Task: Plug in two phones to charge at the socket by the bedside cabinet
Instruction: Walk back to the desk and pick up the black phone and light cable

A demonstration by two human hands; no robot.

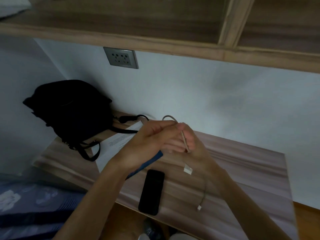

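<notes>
Both my hands meet above the bedside cabinet (242, 163). My left hand (149, 137) and my right hand (188, 141) pinch a pale charging cable (184, 138) between them; its loop rises above my fingers. A white plug end (187, 170) hangs just below my hands, and another length of cable ends in a small connector (199, 207) near the front edge. A black phone (152, 192) lies face up on the cabinet. A blue phone (147, 164) lies tilted under my left wrist, mostly hidden. The grey wall socket (121, 58) is up on the wall, with nothing plugged in.
A black bag (69, 108) with straps stands at the cabinet's back left, beside a printed sheet of paper (114, 144). A wooden shelf (155, 42) overhangs the socket. A blue patterned bed cover (26, 205) lies at the lower left.
</notes>
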